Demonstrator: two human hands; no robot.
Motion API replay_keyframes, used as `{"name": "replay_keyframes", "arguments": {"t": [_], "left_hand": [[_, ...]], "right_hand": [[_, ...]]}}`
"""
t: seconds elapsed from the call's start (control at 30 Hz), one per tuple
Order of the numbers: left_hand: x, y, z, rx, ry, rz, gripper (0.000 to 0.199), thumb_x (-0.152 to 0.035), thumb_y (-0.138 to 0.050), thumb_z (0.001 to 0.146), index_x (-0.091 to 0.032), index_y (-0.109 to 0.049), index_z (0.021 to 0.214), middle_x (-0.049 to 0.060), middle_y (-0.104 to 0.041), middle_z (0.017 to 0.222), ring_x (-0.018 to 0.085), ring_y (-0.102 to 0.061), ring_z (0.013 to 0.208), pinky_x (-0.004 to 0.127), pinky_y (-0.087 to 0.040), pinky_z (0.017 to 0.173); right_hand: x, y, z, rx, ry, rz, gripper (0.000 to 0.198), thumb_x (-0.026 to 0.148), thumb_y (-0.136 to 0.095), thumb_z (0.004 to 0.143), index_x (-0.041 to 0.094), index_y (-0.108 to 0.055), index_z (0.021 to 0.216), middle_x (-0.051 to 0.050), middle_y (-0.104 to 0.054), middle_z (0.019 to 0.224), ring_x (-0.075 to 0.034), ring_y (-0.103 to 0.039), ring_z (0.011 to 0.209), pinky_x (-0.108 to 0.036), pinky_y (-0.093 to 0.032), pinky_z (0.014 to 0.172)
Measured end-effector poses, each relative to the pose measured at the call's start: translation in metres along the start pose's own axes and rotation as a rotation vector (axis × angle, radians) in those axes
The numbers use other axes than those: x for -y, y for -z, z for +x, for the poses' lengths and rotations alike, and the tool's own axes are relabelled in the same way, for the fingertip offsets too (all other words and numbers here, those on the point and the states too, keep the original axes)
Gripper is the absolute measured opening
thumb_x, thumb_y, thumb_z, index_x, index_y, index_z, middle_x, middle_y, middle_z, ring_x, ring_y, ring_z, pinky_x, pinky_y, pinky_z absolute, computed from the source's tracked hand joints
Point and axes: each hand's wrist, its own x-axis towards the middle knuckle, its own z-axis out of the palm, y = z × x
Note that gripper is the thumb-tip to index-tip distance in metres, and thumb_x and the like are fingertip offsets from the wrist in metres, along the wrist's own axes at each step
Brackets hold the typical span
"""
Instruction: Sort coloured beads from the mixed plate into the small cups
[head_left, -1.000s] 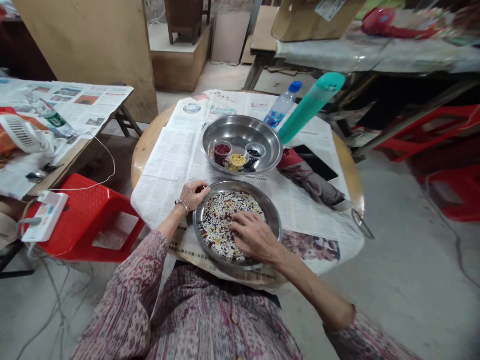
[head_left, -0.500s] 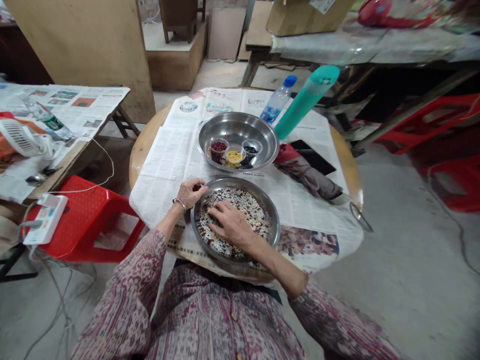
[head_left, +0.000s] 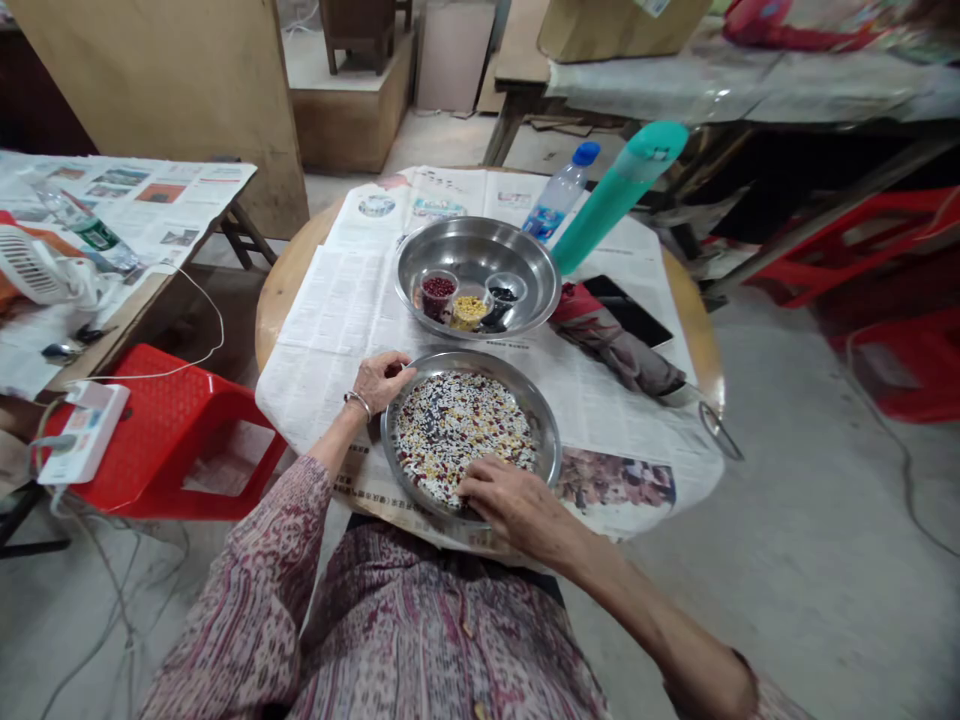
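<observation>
In front of me stands a round wooden bench, covered by newspaper that leaves its curved edge bare at both sides. On its far part sits a deep steel bowl, a folded umbrella lying to its right. Closer to me, just beside the bowl, is a shallower steel pan, directly before my body. My left hand is at the pan's far-left rim, fingers bent and the tips touching the edge; I cannot tell whether they pinch it. My right hand reaches over the near-right rim, fingers close together and curled, tips down in the mixed grains; whether they pinch any is hidden. Most of that white, yellow and dark red mix lies ahead and to the left of my right fingertips, thinner left of the pan's middle, where dark metal shows through. In the bowl, three small clear cups hold red beans, yellow grains and black beans.
</observation>
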Motion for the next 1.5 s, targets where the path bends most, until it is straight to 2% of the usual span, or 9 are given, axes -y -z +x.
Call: {"name": "replay_keyframes", "arguments": {"t": [0.13, 0.3, 0.43, 0.63, 0.77, 1.0, 1.1, 1.3, 1.5], "left_hand": [[-0.001, 0.000, 0.000, -0.002, 0.007, -0.019, 0.015, -0.029, -0.065, 0.077, -0.016, -0.070, 0.082, -0.002, -0.062, 0.062, 0.011, -0.051, 0.059, 0.022, -0.042, 0.058], [-0.001, 0.000, 0.000, -0.006, 0.014, -0.012, 0.014, -0.027, -0.066, 0.077, -0.016, -0.071, 0.082, -0.001, -0.063, 0.063, 0.010, -0.053, 0.059, 0.023, -0.043, 0.059], [-0.001, 0.000, 0.000, -0.006, 0.009, -0.003, 0.014, -0.027, -0.066, 0.077, -0.016, -0.072, 0.082, -0.001, -0.063, 0.063, 0.011, -0.053, 0.059, 0.022, -0.043, 0.059], [0.001, -0.001, 0.001, -0.004, 0.022, -0.016, 0.014, -0.027, -0.066, 0.077, -0.015, -0.072, 0.082, -0.001, -0.063, 0.063, 0.010, -0.052, 0.059, 0.023, -0.043, 0.060], [0.001, -0.001, 0.000, -0.002, 0.010, -0.017, 0.014, -0.028, -0.065, 0.078, -0.015, -0.071, 0.083, -0.001, -0.063, 0.063, 0.010, -0.052, 0.058, 0.023, -0.043, 0.059], [0.002, -0.002, 0.000, -0.023, -0.018, -0.021, 0.014, -0.027, -0.067, 0.076, -0.015, -0.071, 0.081, -0.002, -0.061, 0.061, 0.010, -0.051, 0.058, 0.022, -0.042, 0.059], [0.001, -0.002, 0.000, -0.023, -0.013, -0.031, 0.013, -0.027, -0.067, 0.076, -0.015, -0.071, 0.081, -0.002, -0.059, 0.059, 0.010, -0.049, 0.056, 0.022, -0.042, 0.058], [-0.001, -0.001, 0.000, -0.020, -0.005, -0.039, 0.013, -0.027, -0.066, 0.076, -0.016, -0.071, 0.080, -0.002, -0.060, 0.061, 0.010, -0.051, 0.058, 0.022, -0.042, 0.059], [0.003, -0.002, 0.001, -0.028, -0.006, -0.050, 0.013, -0.027, -0.067, 0.075, -0.016, -0.070, 0.079, -0.003, -0.058, 0.059, 0.009, -0.049, 0.056, 0.022, -0.041, 0.057]], "right_hand": [[-0.008, -0.004, 0.018, -0.053, -0.121, -0.151, 0.019, 0.010, -0.051, 0.088, 0.021, -0.066, 0.093, -0.007, -0.065, 0.094, -0.022, -0.056, 0.092, -0.034, -0.048, 0.078], [-0.029, 0.005, 0.030, -0.280, -0.388, -0.210, 0.023, 0.020, -0.050, 0.091, 0.018, -0.064, 0.110, -0.013, -0.062, 0.111, -0.028, -0.054, 0.105, -0.037, -0.048, 0.085], [-0.037, -0.002, 0.033, -0.338, -0.551, -0.133, 0.033, 0.034, -0.052, 0.092, 0.017, -0.059, 0.119, -0.014, -0.061, 0.105, -0.028, -0.059, 0.094, -0.040, -0.050, 0.079], [-0.021, -0.020, 0.059, -0.412, -0.322, 0.209, 0.028, 0.014, -0.047, 0.088, 0.018, -0.062, 0.112, -0.009, -0.064, 0.104, -0.021, -0.062, 0.095, -0.036, -0.050, 0.088], [-0.004, -0.013, 0.061, -0.329, -0.159, 0.357, 0.029, 0.011, -0.049, 0.089, 0.021, -0.063, 0.111, -0.007, -0.066, 0.101, -0.019, -0.062, 0.096, -0.037, -0.050, 0.090], [0.008, -0.006, 0.018, -0.055, 0.004, 0.304, 0.022, 0.012, -0.053, 0.090, 0.023, -0.068, 0.102, -0.004, -0.066, 0.091, -0.016, -0.061, 0.085, -0.028, -0.049, 0.076], [0.009, -0.014, 0.022, -0.072, -0.004, 0.194, 0.023, 0.013, -0.052, 0.091, 0.024, -0.068, 0.104, -0.005, -0.065, 0.090, -0.017, -0.061, 0.084, -0.029, -0.049, 0.074], [-0.022, -0.006, 0.051, -0.279, -0.234, -0.037, 0.029, 0.017, -0.046, 0.093, 0.022, -0.063, 0.117, -0.010, -0.065, 0.108, -0.023, -0.058, 0.101, -0.034, -0.051, 0.083], [-0.044, 0.002, 0.045, -0.390, -0.545, -0.129, 0.040, 0.034, -0.054, 0.091, 0.018, -0.057, 0.127, -0.014, -0.061, 0.116, -0.030, -0.053, 0.108, -0.042, -0.050, 0.087]]}}
